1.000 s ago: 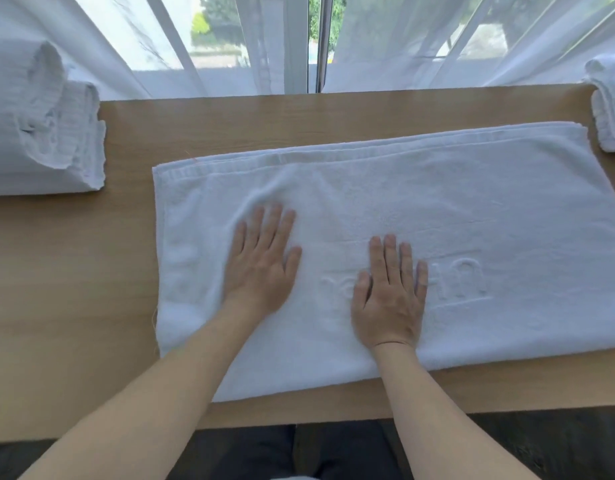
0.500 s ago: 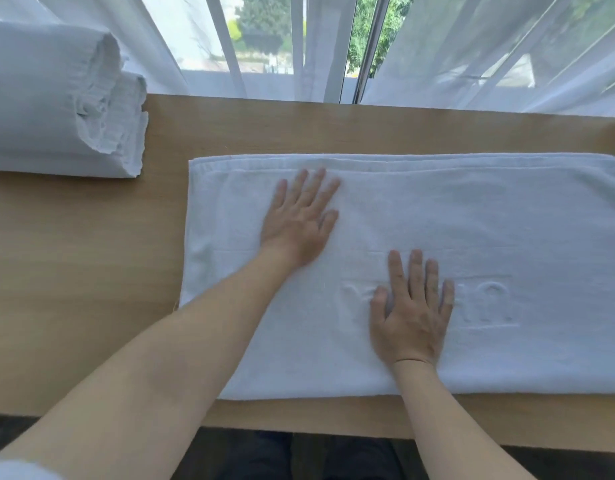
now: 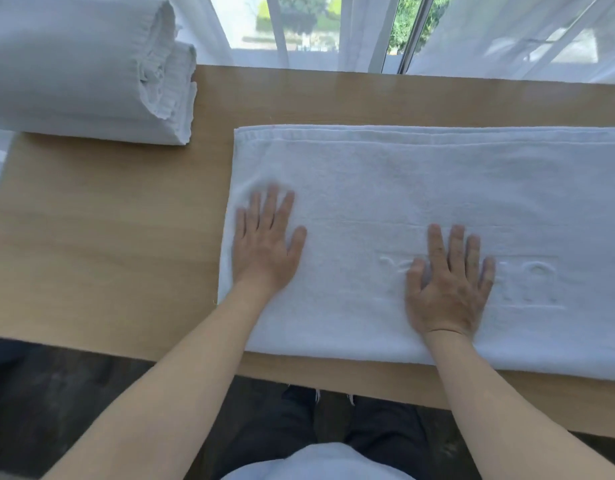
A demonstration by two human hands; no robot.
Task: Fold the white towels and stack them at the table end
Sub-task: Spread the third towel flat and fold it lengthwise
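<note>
A white towel (image 3: 420, 188), folded lengthwise, lies flat across the wooden table (image 3: 108, 237) and runs out of view on the right. My left hand (image 3: 264, 244) presses flat on it near its left end, fingers straight. Over the embossed lettering near the towel's front edge, my right hand (image 3: 448, 285) lies flat with fingers spread. A stack of folded white towels (image 3: 81, 64) sits at the table's far left end.
Sheer white curtains (image 3: 507, 32) and a window frame stand just behind the table's far edge. Bare wood lies between the stack and the flat towel. The table's near edge is right in front of my legs.
My left hand slid from the towel's upper middle toward its left end and nearer edge. The right hand stayed on the lettering. The camera view shifted left.
</note>
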